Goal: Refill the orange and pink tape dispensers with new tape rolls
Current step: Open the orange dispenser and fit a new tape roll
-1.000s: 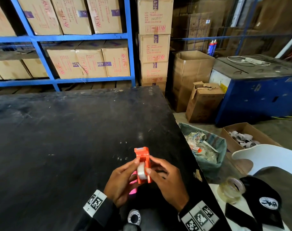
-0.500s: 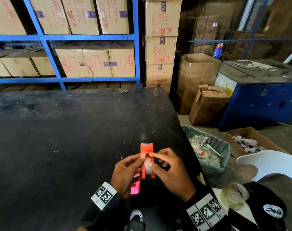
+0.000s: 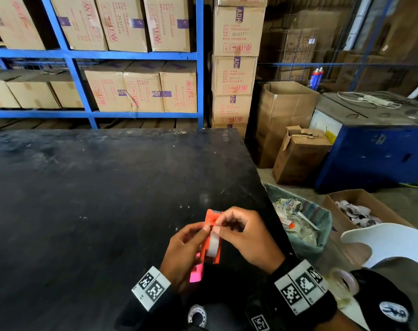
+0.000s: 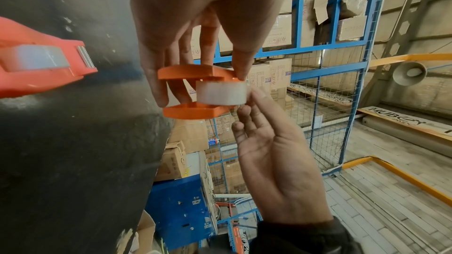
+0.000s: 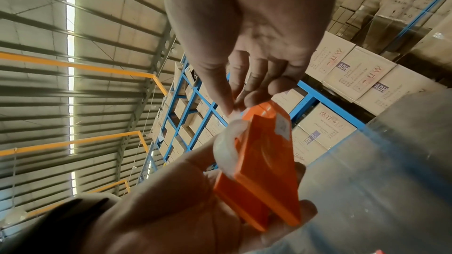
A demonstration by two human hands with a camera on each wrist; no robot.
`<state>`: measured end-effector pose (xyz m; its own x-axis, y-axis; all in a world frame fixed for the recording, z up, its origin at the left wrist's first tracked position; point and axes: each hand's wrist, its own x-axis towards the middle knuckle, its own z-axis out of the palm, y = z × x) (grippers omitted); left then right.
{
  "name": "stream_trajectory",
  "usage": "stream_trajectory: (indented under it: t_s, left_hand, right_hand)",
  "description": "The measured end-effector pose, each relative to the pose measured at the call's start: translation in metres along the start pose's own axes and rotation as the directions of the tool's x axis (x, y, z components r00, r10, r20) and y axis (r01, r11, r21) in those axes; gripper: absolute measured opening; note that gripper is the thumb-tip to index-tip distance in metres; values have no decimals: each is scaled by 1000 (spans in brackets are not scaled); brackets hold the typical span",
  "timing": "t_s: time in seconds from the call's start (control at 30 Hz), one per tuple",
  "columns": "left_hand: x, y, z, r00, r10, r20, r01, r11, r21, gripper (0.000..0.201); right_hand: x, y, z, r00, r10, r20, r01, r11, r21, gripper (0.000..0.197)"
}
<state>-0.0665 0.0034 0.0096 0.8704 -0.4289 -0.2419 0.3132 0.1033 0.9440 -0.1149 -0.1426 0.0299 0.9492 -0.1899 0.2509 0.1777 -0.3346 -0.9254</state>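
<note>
Over the black table (image 3: pixel 107 199), my left hand (image 3: pixel 203 237) grips the orange dispenser (image 3: pixel 212 235), thumb on one side, fingers round the other. A clear tape roll (image 3: pixel 214 244) sits in it. My right hand (image 3: pixel 218 225) pinches the tape at the top of the roll with thumb and forefinger, just below the cutter end. In the right wrist view this pinch shows at the roll's (image 5: pixel 227 148) upper edge beside the orange dispenser (image 5: pixel 266 161). The pink dispenser (image 3: pixel 196 273) lies on the table under my left hand; the left wrist view shows that pink dispenser (image 4: pixel 36 76) with a roll in it.
Right of the table edge are a rubbish bag (image 3: pixel 301 225), a cardboard box of empty cores (image 3: pixel 356 211) and a white chair (image 3: pixel 394 244). A spare clear tape roll (image 3: pixel 345 283) lies by a black cap (image 3: pixel 384 304). Blue shelves of cartons (image 3: pixel 141 91) stand behind the table.
My right thumb and forefinger have slid from the middle of the roll up to its top edge near the cutter. The left hand still holds the orange dispenser.
</note>
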Motion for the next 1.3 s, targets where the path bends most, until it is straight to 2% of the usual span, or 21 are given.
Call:
stream_trajectory:
  t_s: [0.4, 0.5, 0.63, 0.77, 0.97, 1.13, 1.2, 1.3]
  left_hand:
    - [-7, -3, 2, 991, -46, 123, 49, 999, -21, 23]
    - [-8, -3, 7, 990, -39, 133, 40, 999, -6, 28]
    - [-10, -6, 10, 987, 38, 153, -55, 993, 108, 29]
    - [-11, -8, 5, 976, 62, 206, -94, 984, 151, 34]
    - [-10, -9, 3, 959, 104, 263, -155, 971, 184, 38]
    - [-14, -7, 8, 938, 220, 269, -279, 938, 207, 43]
    - [-11, -6, 10, 942, 228, 245, -280, 939, 201, 40]
    - [-5, -5, 9, 966, 177, 186, -203, 970, 132, 34]
  right_hand:
    - [14, -8, -12, 996, -42, -75, 36, 996, -80, 6]
    - [18, -8, -14, 999, 15, -52, -16, 999, -27, 3]
    - [20, -9, -14, 995, 92, -40, -90, 995, 52, 4]
    - [24, -7, -16, 975, 222, -17, -217, 965, 148, 4]
    - [29, -6, -20, 946, 324, 24, -325, 938, 122, 4]
    - [33, 4, -20, 921, 389, 19, -388, 913, 125, 11]
    - [32, 8, -21, 908, 418, -3, -413, 899, 148, 4]
    - [30, 12, -23, 906, 421, -49, -399, 885, 239, 11]
